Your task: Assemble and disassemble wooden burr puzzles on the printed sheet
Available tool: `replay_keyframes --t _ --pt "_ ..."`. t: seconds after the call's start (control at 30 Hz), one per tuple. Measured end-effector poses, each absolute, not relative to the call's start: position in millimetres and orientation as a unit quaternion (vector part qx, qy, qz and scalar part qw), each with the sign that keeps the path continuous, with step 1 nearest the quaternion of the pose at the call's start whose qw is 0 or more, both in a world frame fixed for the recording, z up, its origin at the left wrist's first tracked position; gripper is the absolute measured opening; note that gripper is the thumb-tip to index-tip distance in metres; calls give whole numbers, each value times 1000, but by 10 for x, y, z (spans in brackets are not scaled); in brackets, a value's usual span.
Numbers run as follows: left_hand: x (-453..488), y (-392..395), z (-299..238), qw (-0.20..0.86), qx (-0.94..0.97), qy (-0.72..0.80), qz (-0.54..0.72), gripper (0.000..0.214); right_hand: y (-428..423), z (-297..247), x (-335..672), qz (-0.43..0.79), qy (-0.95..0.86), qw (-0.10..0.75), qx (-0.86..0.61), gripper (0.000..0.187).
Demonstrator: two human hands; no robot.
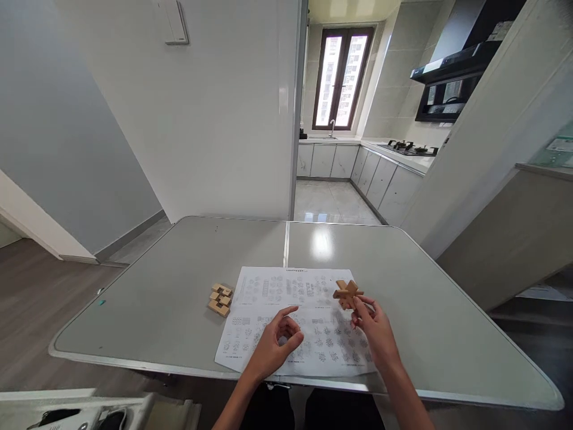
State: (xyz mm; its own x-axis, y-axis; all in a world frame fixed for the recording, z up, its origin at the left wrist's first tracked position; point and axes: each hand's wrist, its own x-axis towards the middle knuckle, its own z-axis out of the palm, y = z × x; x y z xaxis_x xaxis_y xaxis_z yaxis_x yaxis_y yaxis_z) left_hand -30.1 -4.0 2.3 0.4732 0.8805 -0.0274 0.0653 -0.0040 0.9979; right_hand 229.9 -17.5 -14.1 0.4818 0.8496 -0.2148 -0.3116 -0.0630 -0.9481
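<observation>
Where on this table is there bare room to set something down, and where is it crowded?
Bare table lies beyond the printed sheet, left of the wooden blocks and right of the right hand. The near middle is crowded: the sheet, the blocks beside it, the left hand over it, and the right hand holding the cross-shaped wooden puzzle.

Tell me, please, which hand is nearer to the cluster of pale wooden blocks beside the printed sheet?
Left. The left hand hangs over the white printed sheet, right of the pale wooden blocks, not touching them. The right hand is farther right, holding a wooden cross-shaped puzzle.
</observation>
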Motion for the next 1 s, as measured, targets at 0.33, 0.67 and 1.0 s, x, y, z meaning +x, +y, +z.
replay_keyframes --t 0.33,0.67,1.0 --pt "-300 -44 64 580 629 394 337 47 -2 -442 2572 352 -238 661 -619 58" --pt "-309 -31 56 562 643 403 329 42 -1 -496 2585 368 -228 671 -602 62" --pt "-317 -25 31 560 646 407 323 42 -191 -490 2542 376 -253 641 -619 67"
